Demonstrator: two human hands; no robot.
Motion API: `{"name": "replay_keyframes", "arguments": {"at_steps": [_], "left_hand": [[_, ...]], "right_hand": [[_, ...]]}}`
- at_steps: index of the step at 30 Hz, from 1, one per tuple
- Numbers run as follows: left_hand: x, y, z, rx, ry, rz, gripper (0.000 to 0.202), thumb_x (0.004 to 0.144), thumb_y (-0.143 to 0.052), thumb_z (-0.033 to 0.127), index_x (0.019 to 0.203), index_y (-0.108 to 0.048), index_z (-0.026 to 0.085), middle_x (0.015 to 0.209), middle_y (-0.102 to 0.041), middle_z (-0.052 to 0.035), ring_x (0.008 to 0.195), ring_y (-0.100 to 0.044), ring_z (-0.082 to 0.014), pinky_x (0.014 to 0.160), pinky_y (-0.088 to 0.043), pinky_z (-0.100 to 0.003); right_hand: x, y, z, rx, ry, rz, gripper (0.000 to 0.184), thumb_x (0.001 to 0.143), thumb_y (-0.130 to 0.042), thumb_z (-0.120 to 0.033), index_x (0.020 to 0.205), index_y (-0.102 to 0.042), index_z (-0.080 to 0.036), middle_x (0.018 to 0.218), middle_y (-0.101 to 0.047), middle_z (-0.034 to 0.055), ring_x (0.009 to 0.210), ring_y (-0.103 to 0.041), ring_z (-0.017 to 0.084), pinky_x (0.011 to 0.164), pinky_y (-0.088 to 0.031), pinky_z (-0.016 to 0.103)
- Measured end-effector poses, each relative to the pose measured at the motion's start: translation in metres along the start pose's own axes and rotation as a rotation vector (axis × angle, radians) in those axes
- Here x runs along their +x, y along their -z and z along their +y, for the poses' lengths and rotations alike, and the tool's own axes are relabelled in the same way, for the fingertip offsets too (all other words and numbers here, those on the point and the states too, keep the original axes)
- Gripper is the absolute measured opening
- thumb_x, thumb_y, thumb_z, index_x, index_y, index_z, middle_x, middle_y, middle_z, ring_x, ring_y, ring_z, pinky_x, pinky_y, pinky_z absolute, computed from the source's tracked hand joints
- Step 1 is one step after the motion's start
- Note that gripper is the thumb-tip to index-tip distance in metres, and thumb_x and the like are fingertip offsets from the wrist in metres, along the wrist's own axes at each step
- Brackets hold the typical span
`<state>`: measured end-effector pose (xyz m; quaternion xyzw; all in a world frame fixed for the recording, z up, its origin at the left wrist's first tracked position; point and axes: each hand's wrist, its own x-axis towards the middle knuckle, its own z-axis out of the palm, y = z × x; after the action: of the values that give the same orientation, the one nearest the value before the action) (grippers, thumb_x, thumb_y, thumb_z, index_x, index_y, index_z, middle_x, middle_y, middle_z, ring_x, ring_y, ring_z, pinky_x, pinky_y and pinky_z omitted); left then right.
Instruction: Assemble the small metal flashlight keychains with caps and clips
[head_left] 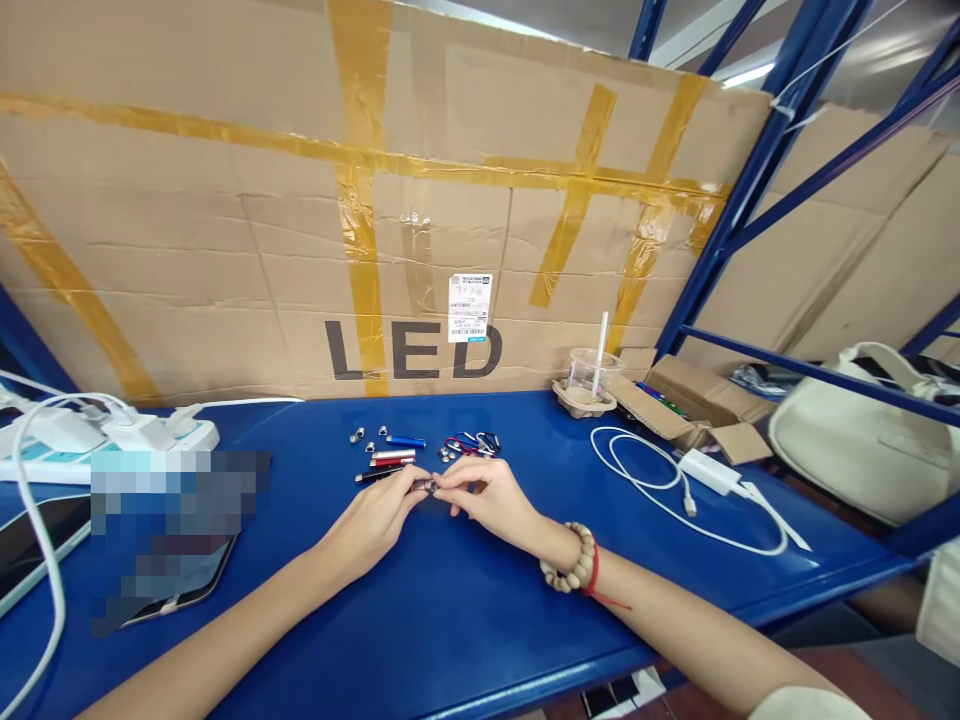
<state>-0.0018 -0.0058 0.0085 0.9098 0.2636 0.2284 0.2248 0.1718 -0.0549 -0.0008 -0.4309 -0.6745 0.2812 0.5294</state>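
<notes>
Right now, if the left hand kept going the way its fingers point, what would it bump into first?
The left hand is touching a small silver metal cylinder, so that comes first, then probably the right hand just behind it.

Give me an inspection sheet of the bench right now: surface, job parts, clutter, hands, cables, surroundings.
Surface: blue tabletop, smooth, no spills seen.
Job's things: small metal part pinched between both hands; loose tubes, silver caps and clips lie just behind it.
Clutter: plastic cup with straw, open cardboard box and white bag at right; dark-screened device at left.
Grippers: left hand and right hand both closed on the part; bead bracelet on the right wrist.
Cables: white charger cable looped at right; power strip with plugs at left.
Surroundings: cardboard sheet printed LED behind; blue rack frame at right.
</notes>
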Motion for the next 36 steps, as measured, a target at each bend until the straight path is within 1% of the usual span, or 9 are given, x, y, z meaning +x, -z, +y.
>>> {"name": "replay_keyframes", "arguments": {"at_steps": [2, 5, 10, 18, 20, 23, 27, 32, 36], "left_hand": [[-0.001, 0.000, 0.000, -0.016, 0.006, -0.009, 0.024, 0.090, -0.026, 0.031, 0.095, -0.047, 0.021, 0.089, -0.061, -0.0001, 0.078, -0.058, -0.0131, 0.070, -0.043, -0.023], [-0.001, 0.000, 0.000, -0.033, 0.003, -0.034, 0.023, 0.090, -0.026, 0.031, 0.096, -0.046, 0.021, 0.086, -0.061, 0.0003, 0.074, -0.057, -0.0128, 0.067, -0.043, -0.022], [-0.002, 0.002, 0.001, -0.027, -0.005, -0.053, 0.025, 0.090, -0.025, 0.032, 0.093, -0.047, 0.022, 0.085, -0.061, 0.0002, 0.073, -0.058, -0.0128, 0.066, -0.044, -0.021], [0.000, -0.001, -0.002, 0.005, -0.035, -0.026, 0.026, 0.089, -0.028, 0.034, 0.092, -0.051, 0.023, 0.092, -0.063, 0.0002, 0.082, -0.059, -0.0138, 0.071, -0.045, -0.021], [0.000, -0.002, -0.003, 0.019, -0.035, -0.006, 0.026, 0.089, -0.028, 0.034, 0.095, -0.051, 0.023, 0.091, -0.063, -0.0001, 0.081, -0.060, -0.0139, 0.071, -0.046, -0.022], [0.001, -0.003, -0.004, 0.060, -0.049, 0.060, 0.028, 0.089, -0.027, 0.033, 0.100, -0.051, 0.023, 0.090, -0.063, -0.0012, 0.077, -0.060, -0.0139, 0.071, -0.047, -0.023], [0.003, -0.002, -0.003, 0.128, -0.082, 0.114, 0.029, 0.089, -0.027, 0.031, 0.101, -0.053, 0.023, 0.093, -0.065, -0.0020, 0.077, -0.062, -0.0138, 0.071, -0.048, -0.022], [0.003, -0.005, -0.010, 0.200, -0.148, 0.142, 0.031, 0.090, -0.028, 0.033, 0.103, -0.054, 0.024, 0.101, -0.065, -0.0015, 0.092, -0.061, -0.0148, 0.077, -0.047, -0.022], [0.002, -0.009, -0.015, 0.244, -0.122, 0.165, 0.031, 0.090, -0.029, 0.037, 0.105, -0.054, 0.027, 0.106, -0.063, 0.0003, 0.097, -0.059, -0.0160, 0.079, -0.046, -0.024]], "right_hand": [[-0.001, 0.000, 0.000, 0.022, -0.018, -0.002, 0.021, 0.069, -0.067, -0.035, 0.068, -0.069, -0.015, 0.074, -0.063, 0.0037, 0.046, -0.055, 0.008, 0.043, -0.048, 0.022], [-0.002, -0.001, 0.000, -0.012, -0.029, 0.001, 0.022, 0.071, -0.065, -0.037, 0.067, -0.068, -0.015, 0.072, -0.063, 0.0030, 0.047, -0.055, 0.008, 0.045, -0.048, 0.021], [-0.004, -0.003, 0.001, 0.018, -0.047, -0.002, 0.022, 0.071, -0.065, -0.037, 0.071, -0.069, -0.015, 0.078, -0.064, 0.0040, 0.046, -0.056, 0.008, 0.043, -0.047, 0.021], [-0.003, -0.002, 0.002, 0.094, -0.096, -0.015, 0.029, 0.065, -0.068, -0.041, 0.070, -0.068, -0.013, 0.077, -0.063, 0.0042, 0.042, -0.054, 0.007, 0.040, -0.045, 0.020], [-0.003, -0.002, 0.001, 0.104, -0.105, -0.025, 0.028, 0.067, -0.066, -0.041, 0.071, -0.068, -0.013, 0.076, -0.062, 0.0039, 0.042, -0.054, 0.006, 0.039, -0.044, 0.019], [-0.001, 0.000, 0.000, 0.095, -0.096, -0.063, 0.028, 0.070, -0.064, -0.041, 0.077, -0.069, -0.014, 0.078, -0.062, 0.0036, 0.043, -0.055, 0.006, 0.037, -0.043, 0.018], [0.002, 0.005, -0.003, -0.005, -0.048, -0.076, 0.029, 0.073, -0.061, -0.042, 0.080, -0.069, -0.015, 0.082, -0.062, 0.0037, 0.044, -0.055, 0.006, 0.040, -0.044, 0.019], [0.004, 0.012, -0.007, -0.136, -0.021, -0.088, 0.032, 0.072, -0.060, -0.047, 0.075, -0.069, -0.016, 0.079, -0.064, 0.0032, 0.046, -0.056, 0.007, 0.044, -0.047, 0.019], [0.004, 0.014, -0.007, -0.119, -0.035, -0.075, 0.033, 0.068, -0.063, -0.048, 0.072, -0.069, -0.015, 0.078, -0.064, 0.0031, 0.045, -0.055, 0.007, 0.043, -0.046, 0.020]]}}
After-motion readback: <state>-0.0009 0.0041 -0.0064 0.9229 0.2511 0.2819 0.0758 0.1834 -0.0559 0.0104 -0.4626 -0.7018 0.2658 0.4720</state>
